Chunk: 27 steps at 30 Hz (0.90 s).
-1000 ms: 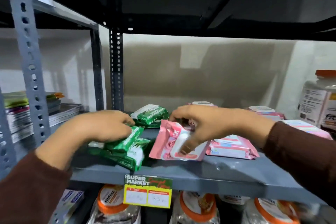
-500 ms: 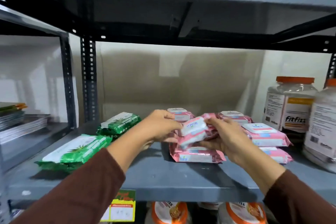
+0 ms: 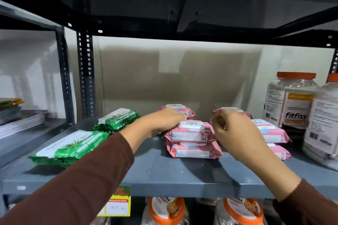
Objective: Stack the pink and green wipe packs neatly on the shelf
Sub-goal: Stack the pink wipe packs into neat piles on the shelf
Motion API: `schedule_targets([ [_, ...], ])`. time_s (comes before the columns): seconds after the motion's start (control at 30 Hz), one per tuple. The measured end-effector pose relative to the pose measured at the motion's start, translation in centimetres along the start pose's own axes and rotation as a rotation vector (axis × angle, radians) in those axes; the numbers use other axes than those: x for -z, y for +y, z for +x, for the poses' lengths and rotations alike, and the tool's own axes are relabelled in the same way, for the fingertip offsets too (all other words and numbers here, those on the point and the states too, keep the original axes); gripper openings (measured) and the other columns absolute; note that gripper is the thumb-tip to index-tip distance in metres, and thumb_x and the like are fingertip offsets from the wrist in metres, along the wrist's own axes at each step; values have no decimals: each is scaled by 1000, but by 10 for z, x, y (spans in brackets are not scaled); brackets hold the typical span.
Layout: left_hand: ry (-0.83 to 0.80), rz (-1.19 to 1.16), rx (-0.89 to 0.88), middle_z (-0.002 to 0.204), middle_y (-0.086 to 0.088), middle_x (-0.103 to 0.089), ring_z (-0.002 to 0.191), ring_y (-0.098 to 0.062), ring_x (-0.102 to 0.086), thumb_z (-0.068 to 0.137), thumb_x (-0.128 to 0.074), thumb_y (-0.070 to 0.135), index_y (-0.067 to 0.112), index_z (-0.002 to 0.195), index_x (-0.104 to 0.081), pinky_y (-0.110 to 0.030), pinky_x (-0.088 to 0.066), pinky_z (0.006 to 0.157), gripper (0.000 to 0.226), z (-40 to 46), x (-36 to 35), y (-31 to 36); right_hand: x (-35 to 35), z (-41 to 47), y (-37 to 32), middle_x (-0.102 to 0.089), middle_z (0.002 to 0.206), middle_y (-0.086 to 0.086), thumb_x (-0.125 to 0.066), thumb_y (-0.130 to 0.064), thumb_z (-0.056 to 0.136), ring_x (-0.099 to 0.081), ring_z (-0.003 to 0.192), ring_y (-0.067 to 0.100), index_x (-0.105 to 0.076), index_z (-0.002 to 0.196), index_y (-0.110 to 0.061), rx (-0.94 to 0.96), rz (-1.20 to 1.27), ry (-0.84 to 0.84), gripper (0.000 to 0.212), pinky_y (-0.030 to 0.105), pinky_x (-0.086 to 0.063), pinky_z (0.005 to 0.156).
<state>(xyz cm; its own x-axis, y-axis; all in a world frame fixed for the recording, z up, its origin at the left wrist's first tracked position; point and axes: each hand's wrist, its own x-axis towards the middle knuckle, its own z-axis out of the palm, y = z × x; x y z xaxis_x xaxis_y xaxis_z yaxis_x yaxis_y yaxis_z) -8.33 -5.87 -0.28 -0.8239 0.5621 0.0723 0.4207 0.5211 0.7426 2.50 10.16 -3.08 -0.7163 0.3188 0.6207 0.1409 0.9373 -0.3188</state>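
Grey steel shelf (image 3: pixel 182 175) fills the frame, jars (image 3: pixel 290 100) at far right. Green wipe packs (image 3: pixel 73 144) lie lower left; pink wipe packs (image 3: pixel 192 140) stack two high at centre (more behind). Left hand (image 3: pixel 164 120) rests fingers against the top pack; right hand (image 3: pixel 232 129) hovers beside it, fingers curled, gripping nothing.

Glossy plastic pink wipe packs (image 3: pixel 192 133), painted metal shelf (image 3: pixel 164 175)

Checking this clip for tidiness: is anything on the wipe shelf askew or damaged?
Nothing looks damaged or spilled. The top pink pack of the middle stack sits slightly skewed on the pack below, its label turned the other way. The front green pack lies at an angle to the shelf edge.
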Motion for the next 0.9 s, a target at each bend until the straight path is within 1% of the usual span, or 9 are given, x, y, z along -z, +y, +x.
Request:
schedule_targets([
  [0.03,-18,-40,0,67,9,-57,39,2,-51,100,-46,32,12,113,-38,-16,-40,44,25,-1,-1,-2,2,-3,-4,-70,81,-3,-50,-24,88,-65,75,21,-64,81,-21,32,133,-60,16,36,-52,66],
  [0.07,-39,-89,7,76,7,-67,53,2,-62,100,-43,42,15,91,-73,-16,-49,57,41,0,-1,-5,2,-5,-8,-69,78,-6,-51,-20,88,-64,70,14,-67,85,-24,35,232,-147,17,31,-50,62],
  [0.17,-1,-41,15,123,-6,-69,111,-22,-65,94,-29,67,13,127,-65,-40,-44,105,72,-2,0,-5,-2,-8,-13,-65,69,-8,-49,-18,91,-56,56,5,-69,99,-31,48,242,-287,25,22,-39,51],
  [0.27,170,31,-1,96,-11,-79,99,-27,-69,94,-20,69,8,124,-62,-34,-47,97,80,-7,6,-6,-1,2,-9,-71,81,0,-46,-26,95,-66,78,21,-69,95,-17,34,167,-313,24,33,-51,70],
  [0.43,-19,-296,67,88,-19,-78,74,-26,-72,94,-25,69,13,106,-60,-28,-45,66,67,-23,2,-2,-3,17,-11,-56,110,3,-56,-81,67,-51,112,24,-62,125,-26,48,76,-498,80,39,-44,96],
  [0.53,204,-306,8,74,-13,-77,54,-22,-57,93,-53,48,6,99,-66,-27,-43,54,44,-14,3,-11,-4,29,-7,-56,104,-6,-71,-73,54,-55,105,18,-59,131,-32,107,53,-501,89,38,-48,96],
  [0.63,386,-198,-12,76,0,-75,68,-20,-62,79,-67,32,15,82,-72,-31,-51,69,18,-3,0,-27,-1,38,3,-67,118,-13,-83,-50,65,-63,106,11,-59,129,-37,119,164,-569,69,33,-49,97],
  [0.8,222,-158,27,112,7,-69,101,-16,-65,81,-62,38,33,115,-67,-34,-51,95,35,-4,-21,-32,-8,37,14,-63,128,-19,-81,-31,79,-60,115,3,-60,131,-38,146,283,-565,56,25,-45,102],
  [0.9,194,-185,-1,115,11,-71,105,-15,-66,80,-56,44,46,104,-69,-37,-50,99,27,-2,-28,-32,-13,30,22,-65,128,-20,-75,-24,85,-63,115,4,-57,133,-41,129,355,-555,54,34,-49,103],
])
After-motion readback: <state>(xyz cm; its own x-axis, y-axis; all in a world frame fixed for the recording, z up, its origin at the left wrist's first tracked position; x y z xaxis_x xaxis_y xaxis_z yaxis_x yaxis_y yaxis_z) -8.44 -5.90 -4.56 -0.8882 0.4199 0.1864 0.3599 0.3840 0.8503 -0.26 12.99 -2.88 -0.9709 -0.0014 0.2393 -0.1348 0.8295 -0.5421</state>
